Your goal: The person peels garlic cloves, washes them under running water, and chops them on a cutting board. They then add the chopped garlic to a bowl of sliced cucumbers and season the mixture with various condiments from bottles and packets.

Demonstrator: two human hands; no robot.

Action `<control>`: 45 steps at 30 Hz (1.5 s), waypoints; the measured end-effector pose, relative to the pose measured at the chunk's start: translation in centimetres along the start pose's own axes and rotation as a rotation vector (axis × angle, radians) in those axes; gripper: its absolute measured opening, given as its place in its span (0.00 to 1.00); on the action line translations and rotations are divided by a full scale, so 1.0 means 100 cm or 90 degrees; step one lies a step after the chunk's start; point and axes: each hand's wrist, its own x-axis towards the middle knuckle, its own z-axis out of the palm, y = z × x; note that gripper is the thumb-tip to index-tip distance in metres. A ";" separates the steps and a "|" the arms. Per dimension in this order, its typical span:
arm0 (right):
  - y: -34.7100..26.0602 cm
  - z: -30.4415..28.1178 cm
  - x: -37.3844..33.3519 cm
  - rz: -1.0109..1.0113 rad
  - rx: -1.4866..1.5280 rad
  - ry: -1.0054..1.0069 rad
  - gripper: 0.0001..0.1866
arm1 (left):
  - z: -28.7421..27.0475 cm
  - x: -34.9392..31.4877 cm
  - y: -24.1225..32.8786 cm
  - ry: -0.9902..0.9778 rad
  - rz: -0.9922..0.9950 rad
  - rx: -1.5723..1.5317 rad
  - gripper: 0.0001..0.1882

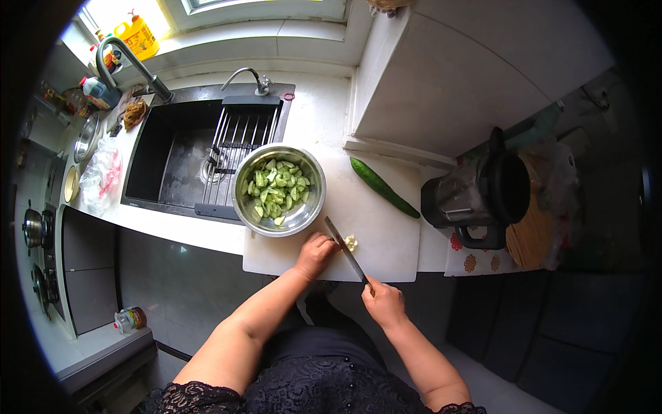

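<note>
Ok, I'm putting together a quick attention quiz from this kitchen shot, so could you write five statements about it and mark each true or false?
1. The metal bowl holds cut green pieces. True.
2. The left hand grips the bowl's rim. False: it is beside the knife, over the cutting board.
3. The right hand holds the knife. True.
4. The long cucumber lies in the bowl. False: it lies on the cutting board.
5. Pale chopped bits lie on the board. True.

a yellow jug (141, 40) is set by the window (156, 10); the black sink (181, 162) is partly covered by a rack (218, 211)
</note>
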 end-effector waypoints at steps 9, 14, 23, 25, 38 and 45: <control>-0.001 0.000 0.000 0.022 0.043 0.067 0.12 | 0.000 0.001 0.000 -0.028 0.010 0.016 0.08; 0.010 -0.016 0.003 0.027 0.044 0.092 0.13 | 0.007 0.000 0.004 -0.039 0.005 0.031 0.10; 0.027 -0.010 -0.010 0.009 0.002 0.091 0.12 | -0.006 0.007 0.029 -0.051 -0.081 0.131 0.12; 0.027 -0.013 -0.008 -0.007 -0.035 0.085 0.12 | 0.000 0.005 0.027 -0.045 -0.081 0.147 0.14; 0.048 -0.037 0.015 -0.086 -0.106 0.021 0.14 | 0.005 0.000 0.012 -0.016 -0.091 0.165 0.10; 0.061 -0.031 0.032 -0.097 -0.109 -0.039 0.16 | 0.014 0.002 0.014 -0.008 -0.122 0.209 0.06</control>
